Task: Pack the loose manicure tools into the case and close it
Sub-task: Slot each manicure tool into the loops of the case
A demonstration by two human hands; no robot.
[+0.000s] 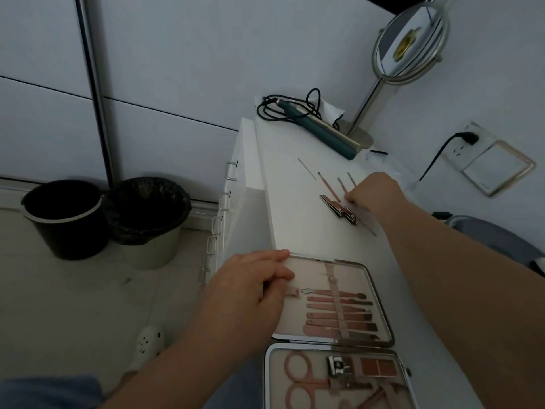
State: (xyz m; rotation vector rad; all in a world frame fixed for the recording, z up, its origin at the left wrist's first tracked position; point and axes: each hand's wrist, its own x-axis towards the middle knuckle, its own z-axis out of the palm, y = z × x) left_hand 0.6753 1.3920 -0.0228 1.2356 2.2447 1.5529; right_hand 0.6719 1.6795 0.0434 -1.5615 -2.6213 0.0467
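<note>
While the left hand (253, 286) rests flat and open on the open case (380, 308), the right hand's (374, 193) grip pinches a loose tool (361, 221) on the worktop (295, 225).

The worktop (298, 178) is plain white. The open case (380, 299) has a silver rim and a pale pink lining, with rose-gold tools under pink straps. The scissors (298, 379) in it are rose-pink. The loose nail clippers (334, 208) are dark grey metal, and the thin picks (328, 185) beside them are rose-gold. A teal and gold styling iron (318, 128) trails a black cord.
</note>
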